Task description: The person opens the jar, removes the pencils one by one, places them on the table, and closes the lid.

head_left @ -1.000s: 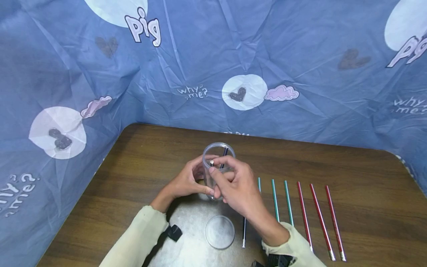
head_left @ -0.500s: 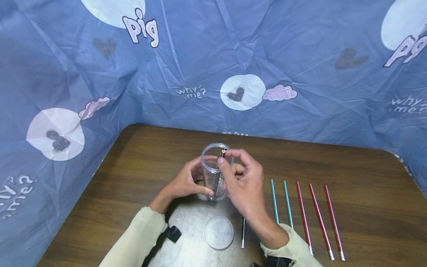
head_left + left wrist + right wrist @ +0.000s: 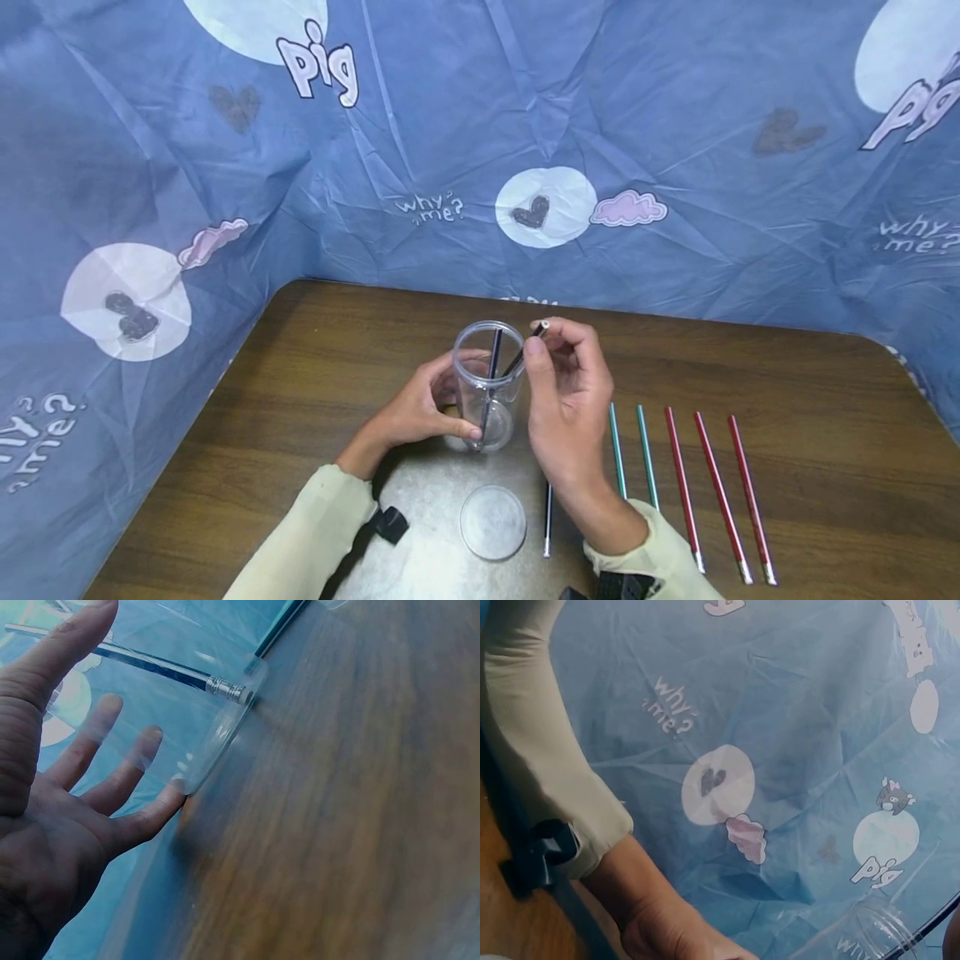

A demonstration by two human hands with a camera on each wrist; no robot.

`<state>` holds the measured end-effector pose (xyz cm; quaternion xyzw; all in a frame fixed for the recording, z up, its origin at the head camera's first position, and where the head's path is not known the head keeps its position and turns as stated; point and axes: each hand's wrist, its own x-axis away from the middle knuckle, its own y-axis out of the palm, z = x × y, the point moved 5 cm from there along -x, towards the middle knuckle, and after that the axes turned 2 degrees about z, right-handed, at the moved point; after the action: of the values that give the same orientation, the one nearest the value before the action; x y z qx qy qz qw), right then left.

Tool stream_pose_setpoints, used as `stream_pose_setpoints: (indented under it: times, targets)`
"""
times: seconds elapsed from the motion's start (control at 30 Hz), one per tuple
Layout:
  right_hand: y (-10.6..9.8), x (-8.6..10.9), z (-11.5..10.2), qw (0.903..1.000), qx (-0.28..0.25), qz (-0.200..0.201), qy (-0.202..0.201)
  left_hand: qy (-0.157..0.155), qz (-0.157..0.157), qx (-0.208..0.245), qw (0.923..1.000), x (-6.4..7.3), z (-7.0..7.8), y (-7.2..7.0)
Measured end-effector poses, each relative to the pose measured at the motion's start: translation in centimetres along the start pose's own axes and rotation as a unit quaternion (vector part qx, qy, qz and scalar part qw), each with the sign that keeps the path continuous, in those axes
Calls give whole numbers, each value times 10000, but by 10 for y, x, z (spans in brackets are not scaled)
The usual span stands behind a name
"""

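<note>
My left hand [image 3: 420, 408] grips a clear plastic cup [image 3: 480, 382] from its left side, thumb in front. A black pencil [image 3: 495, 354] leans inside the cup. In the left wrist view, a dark pencil [image 3: 150, 663] with a metal ferrule shows through the clear wall, its ferrule end near the cup's base. My right hand [image 3: 570, 400] pinches the upper end of a second black pencil [image 3: 516, 362] between thumb and fingers; that pencil slants over the cup's right rim, its lower part inside. The right wrist view catches only the wrist and part of the hand [image 3: 675, 930].
A round clear lid [image 3: 492, 522] lies on the table in front of the cup. One black pencil [image 3: 547, 525], teal pencils [image 3: 617, 450] and several red pencils [image 3: 682, 483] lie in a row to the right, partly under my right arm. A blue printed cloth [image 3: 420, 125] hangs behind.
My right hand has moved right and up, bringing the pinched pencil from the cup's left side to its right rim. The left hand and cup stay nearly still.
</note>
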<state>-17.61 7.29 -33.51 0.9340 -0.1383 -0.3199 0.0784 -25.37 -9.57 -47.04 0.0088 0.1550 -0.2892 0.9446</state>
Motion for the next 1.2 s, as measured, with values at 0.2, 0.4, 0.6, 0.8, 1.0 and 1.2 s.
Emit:
stream_pose_setpoints:
  times: [0.2, 0.4, 0.6, 0.8, 1.0, 1.2]
  targets:
    - [-2, -6, -8, 9956, -860, 135, -355, -23, 21, -70, 10000, -1, 0, 1]
    - [-9, -17, -16, 9897, -1334, 347, -374, -125, 66, -40, 9999, -1, -1, 1]
    - [-15, -31, -24, 9787, -1938, 593, -340, -146, 84, -17, 9999, 0, -1, 0]
    - [-22, -42, -36, 9707, -2240, 798, -339, -58, 53, -79, 9999, 0, 0, 0]
    - [-32, -50, -45, 9701, -2209, 972, -246, -69, 31, -72, 9999, -1, 0, 1]
    - [-42, -55, -52, 9742, -2009, 996, -254, -25, -3, 4, 10000, 0, 0, 0]
